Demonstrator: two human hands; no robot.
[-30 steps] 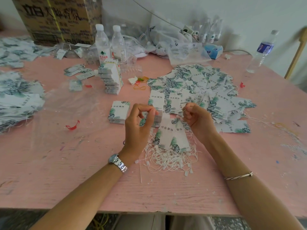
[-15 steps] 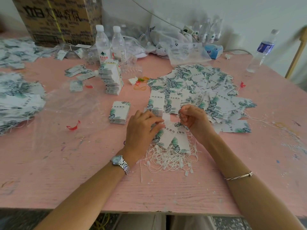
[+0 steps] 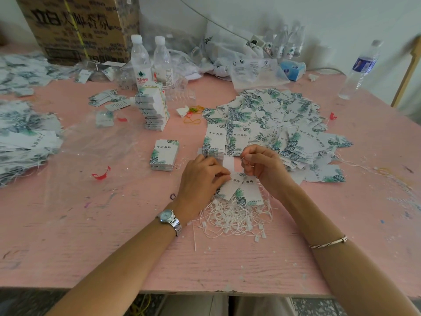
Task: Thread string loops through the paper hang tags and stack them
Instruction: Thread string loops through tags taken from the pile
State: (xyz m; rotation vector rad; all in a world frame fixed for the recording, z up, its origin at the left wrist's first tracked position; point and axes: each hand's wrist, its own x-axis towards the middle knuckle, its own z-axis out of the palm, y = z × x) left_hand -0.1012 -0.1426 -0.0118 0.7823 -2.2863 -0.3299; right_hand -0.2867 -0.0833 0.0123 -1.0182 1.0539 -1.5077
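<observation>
White paper hang tags (image 3: 237, 189) with green leaf print lie between my hands on a tangle of white string loops (image 3: 234, 217). My left hand (image 3: 200, 179) rests palm down on the tags, fingertips pinching the top of one. My right hand (image 3: 262, 165) is curled above them and pinches a thin string. A wide loose heap of tags (image 3: 273, 119) spreads behind my hands. Two neat tag stacks sit at centre: one (image 3: 164, 155) to the left and one (image 3: 214, 144) right behind my left hand.
The pink table (image 3: 102, 224) carries a tall tag stack (image 3: 152, 106), water bottles (image 3: 140, 60), a cardboard box (image 3: 79, 26), plastic bags (image 3: 246, 62), another bottle (image 3: 360, 69) at far right, and more strung tags (image 3: 22, 137) at left. A clear plastic sheet (image 3: 95, 142) lies left of centre.
My left hand has dropped from a raised pinch down onto the tags. My right hand has stayed curled over the string, shifting slightly.
</observation>
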